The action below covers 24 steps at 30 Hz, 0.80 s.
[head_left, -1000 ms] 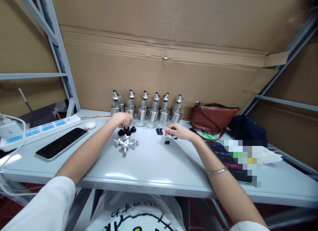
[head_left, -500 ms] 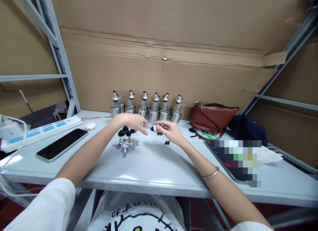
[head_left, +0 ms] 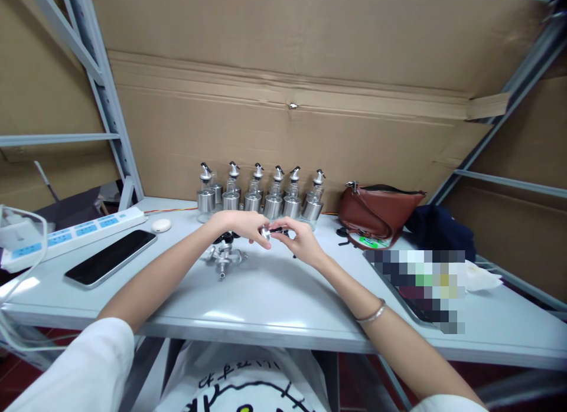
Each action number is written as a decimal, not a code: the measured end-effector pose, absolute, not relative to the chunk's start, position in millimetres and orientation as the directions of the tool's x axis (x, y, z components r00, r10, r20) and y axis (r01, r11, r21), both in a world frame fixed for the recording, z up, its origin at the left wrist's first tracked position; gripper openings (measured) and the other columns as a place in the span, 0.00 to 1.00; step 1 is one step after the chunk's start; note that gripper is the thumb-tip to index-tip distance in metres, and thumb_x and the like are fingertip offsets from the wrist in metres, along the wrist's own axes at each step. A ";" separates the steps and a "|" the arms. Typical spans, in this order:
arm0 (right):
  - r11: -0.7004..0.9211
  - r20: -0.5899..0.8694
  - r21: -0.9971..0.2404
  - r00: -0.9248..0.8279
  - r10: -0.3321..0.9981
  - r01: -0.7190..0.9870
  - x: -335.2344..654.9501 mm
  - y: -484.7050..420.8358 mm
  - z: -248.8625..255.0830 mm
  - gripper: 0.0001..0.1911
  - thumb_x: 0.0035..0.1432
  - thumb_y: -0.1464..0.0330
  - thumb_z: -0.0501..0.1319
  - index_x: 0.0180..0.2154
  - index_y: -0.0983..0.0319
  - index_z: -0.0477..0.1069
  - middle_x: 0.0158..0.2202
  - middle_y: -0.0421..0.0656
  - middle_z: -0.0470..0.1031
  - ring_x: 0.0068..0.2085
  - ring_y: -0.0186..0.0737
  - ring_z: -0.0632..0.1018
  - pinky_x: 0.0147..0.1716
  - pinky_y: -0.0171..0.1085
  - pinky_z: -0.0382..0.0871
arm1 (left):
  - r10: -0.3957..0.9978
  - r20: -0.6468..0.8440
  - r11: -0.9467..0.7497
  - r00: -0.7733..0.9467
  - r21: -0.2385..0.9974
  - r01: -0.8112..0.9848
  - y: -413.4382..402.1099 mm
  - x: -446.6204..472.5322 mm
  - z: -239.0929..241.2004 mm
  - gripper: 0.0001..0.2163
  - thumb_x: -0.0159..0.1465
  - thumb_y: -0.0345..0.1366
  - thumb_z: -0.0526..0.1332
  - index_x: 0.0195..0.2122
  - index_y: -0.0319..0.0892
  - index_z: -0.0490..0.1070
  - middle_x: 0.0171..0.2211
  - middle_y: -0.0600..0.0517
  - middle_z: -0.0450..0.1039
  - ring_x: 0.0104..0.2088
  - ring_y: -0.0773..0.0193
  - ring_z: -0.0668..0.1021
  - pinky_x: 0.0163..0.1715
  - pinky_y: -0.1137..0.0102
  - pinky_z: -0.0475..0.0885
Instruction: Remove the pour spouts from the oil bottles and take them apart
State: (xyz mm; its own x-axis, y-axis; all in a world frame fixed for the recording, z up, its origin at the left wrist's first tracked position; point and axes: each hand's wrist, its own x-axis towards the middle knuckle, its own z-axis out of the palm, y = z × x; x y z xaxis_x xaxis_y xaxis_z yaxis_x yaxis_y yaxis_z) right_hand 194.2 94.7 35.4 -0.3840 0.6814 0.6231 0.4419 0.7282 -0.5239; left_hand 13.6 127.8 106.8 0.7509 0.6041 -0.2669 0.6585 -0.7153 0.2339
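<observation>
My left hand point(head_left: 241, 225) and my right hand point(head_left: 296, 239) meet above the table's middle, both pinching a small silver pourer part with a black end point(head_left: 268, 231). Just below my left hand lies a heap of silver pourer spouts point(head_left: 224, 259), with black stoppers point(head_left: 221, 239) partly hidden behind the hand. A few small black pieces point(head_left: 293, 255) lie by my right hand. A row of glass and steel oil bottles point(head_left: 261, 196) with pourer tops stands at the back.
A black phone point(head_left: 110, 255), a white power strip point(head_left: 73, 230) and a small white round object point(head_left: 161, 224) lie at the left. A brown leather bag point(head_left: 378, 211), dark cloth and a blurred tablet point(head_left: 416, 282) are at the right. The white table point(head_left: 274, 300) backs onto cardboard.
My left hand left the black stoppers and my right hand left the small black pieces. Both came together over the table's middle and now pinch one small silver and black part.
</observation>
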 end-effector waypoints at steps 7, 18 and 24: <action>0.646 0.734 -0.215 -0.315 0.602 0.732 199.2 94.2 37.3 0.16 0.52 0.55 0.61 0.35 0.61 0.67 0.32 0.46 0.73 0.35 0.41 0.73 0.35 0.37 0.64 | 0.655 -0.194 -0.714 0.731 0.159 0.682 122.2 16.0 105.5 0.15 0.53 0.46 0.56 0.30 0.39 0.71 0.21 0.51 0.70 0.22 0.64 0.71 0.21 0.72 0.60; 0.505 0.648 0.119 -0.452 0.613 0.855 198.2 93.9 40.5 0.20 0.63 0.58 0.47 0.30 0.64 0.70 0.26 0.48 0.74 0.29 0.40 0.71 0.33 0.39 0.52 | 0.666 -0.142 -0.724 0.732 0.113 0.680 109.3 22.8 107.8 0.13 0.53 0.44 0.56 0.24 0.39 0.69 0.16 0.53 0.64 0.18 0.66 0.66 0.18 0.70 0.54; 0.547 0.701 0.014 -0.398 0.591 0.837 202.6 98.3 38.7 0.22 0.63 0.61 0.41 0.23 0.61 0.64 0.21 0.45 0.69 0.26 0.39 0.68 0.31 0.38 0.55 | 0.599 -0.130 -0.789 0.790 0.077 0.610 104.0 25.5 109.1 0.09 0.57 0.40 0.56 0.26 0.40 0.67 0.19 0.53 0.64 0.20 0.66 0.67 0.19 0.71 0.53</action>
